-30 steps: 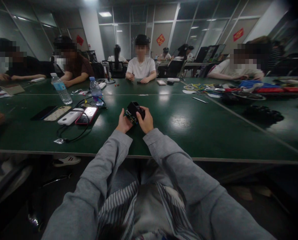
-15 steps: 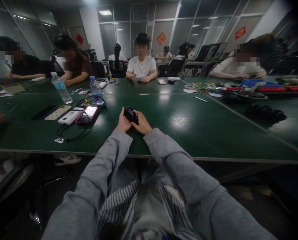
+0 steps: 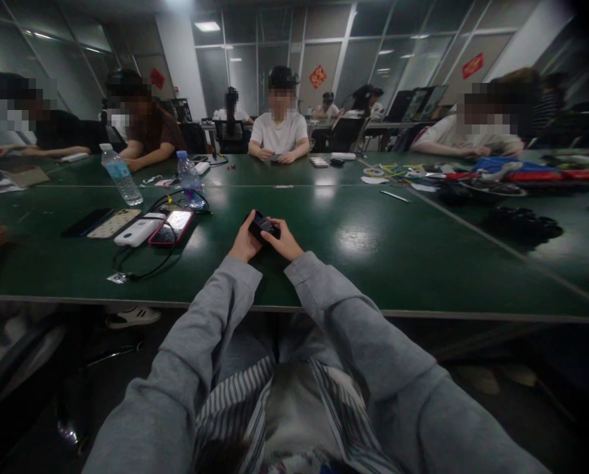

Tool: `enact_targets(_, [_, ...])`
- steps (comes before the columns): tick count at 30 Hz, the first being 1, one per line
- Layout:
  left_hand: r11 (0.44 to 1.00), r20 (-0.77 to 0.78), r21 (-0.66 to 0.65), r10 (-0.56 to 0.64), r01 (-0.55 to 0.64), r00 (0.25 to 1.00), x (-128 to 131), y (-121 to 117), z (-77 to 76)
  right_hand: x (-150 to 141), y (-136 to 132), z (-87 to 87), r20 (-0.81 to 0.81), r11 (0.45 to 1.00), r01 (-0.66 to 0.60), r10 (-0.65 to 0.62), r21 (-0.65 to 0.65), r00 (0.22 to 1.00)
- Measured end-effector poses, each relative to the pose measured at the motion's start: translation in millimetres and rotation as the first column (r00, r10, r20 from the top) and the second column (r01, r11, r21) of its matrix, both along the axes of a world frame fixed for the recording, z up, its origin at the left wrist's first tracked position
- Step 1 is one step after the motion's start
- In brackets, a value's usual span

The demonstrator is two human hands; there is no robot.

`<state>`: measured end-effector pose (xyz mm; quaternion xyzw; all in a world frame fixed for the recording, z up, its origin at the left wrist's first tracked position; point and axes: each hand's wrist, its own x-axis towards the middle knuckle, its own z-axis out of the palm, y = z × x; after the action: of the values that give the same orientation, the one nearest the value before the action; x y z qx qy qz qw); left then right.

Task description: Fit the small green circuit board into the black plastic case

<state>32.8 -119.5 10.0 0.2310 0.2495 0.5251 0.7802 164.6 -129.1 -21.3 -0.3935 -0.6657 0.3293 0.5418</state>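
Head view: my left hand (image 3: 245,243) and right hand (image 3: 286,241) curl around a small black device (image 3: 263,225), gripping it between them over the bench (image 3: 353,280); they partly cover it, and markings on its dark face are unreadable.

Tabletop (image 3: 353,280): dark green, glossy, light reflected; pale seam lines cross it. Left side: dark phone (image 3: 83,222), pale patterned phone case (image 3: 114,224), white device (image 3: 137,230) and red-edged phone (image 3: 174,227), screen lit, lie in a row. Black cable (image 3: 162,268) loops around the latter two. Beyond the row: blue-labelled bottle (image 3: 121,176), blue-capped bottle (image 3: 189,176). Right side: slim pen-like item (image 3: 395,196), yellowish cable tangle (image 3: 397,172), dark cluster (image 3: 524,224), details unclear.
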Motion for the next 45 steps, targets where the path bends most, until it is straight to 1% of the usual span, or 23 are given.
enact_targets(3, [0.998, 0.005, 0.051, -0.02, 0.02, 1.0, -1, -5, 3.1, 2, 4, 1.8, -0.184, 0.976, -0.027, -0.014, -0.217, 0.983])
enact_targets(5, [0.997, 0.014, 0.07, -0.01, 0.009, 1.0, -2, -10, 6.6, 3, 4, 4.4, -0.258, 0.948, -0.042, -0.044, -0.317, 0.965])
enact_targets(7, [0.997, 0.016, 0.081, -0.011, 0.009, 1.0, -2, -13, 9.9, 4, 3, 7.9, -0.305, 0.928, -0.056, -0.064, -0.369, 0.95])
enact_targets(9, [0.996, 0.014, 0.091, -0.021, 0.019, 1.0, -2, -15, 11.9, 5, 0, 11.9, -0.339, 0.916, -0.08, -0.063, -0.393, 0.939])
enact_targets(17, [0.99, -0.006, 0.136, -0.036, 0.036, 0.999, -2, -18, 14.1, 6, -9, 24.3, -0.397, 0.876, -0.157, -0.043, -0.455, 0.917])
enact_targets(25, [0.981, -0.027, 0.162, -0.099, 0.102, 0.995, -1, -16, 12.7, 4, -11, 28.0, -0.492, 0.844, -0.24, -0.033, -0.48, 0.87])
enact_targets(28, [0.978, -0.021, 0.174, -0.111, 0.113, 0.994, -1, -15, 11.6, 3, -12, 27.4, -0.534, 0.851, -0.252, -0.039, -0.461, 0.845])
enact_targets(32, [0.981, -0.04, 0.163, -0.097, 0.102, 0.994, 0, -15, 12.4, 2, -14, 27.6, -0.556, 0.858, -0.26, -0.036, -0.443, 0.83])
enact_targets(35, [0.985, -0.052, 0.143, -0.095, 0.101, 0.994, 1, -15, 12.8, 2, -15, 28.4, -0.562, 0.857, -0.265, -0.033, -0.441, 0.827])
enact_targets(39, [0.982, -0.07, 0.14, -0.122, 0.131, 0.99, 2, -15, 12.4, 3, -16, 28.0, -0.565, 0.862, -0.272, -0.021, -0.428, 0.825])
enact_targets(45, [0.98, -0.077, 0.139, -0.134, 0.144, 0.988, 3, -16, 14.4, 2, -14, 25.9, -0.548, 0.882, -0.228, -0.04, -0.412, 0.835])
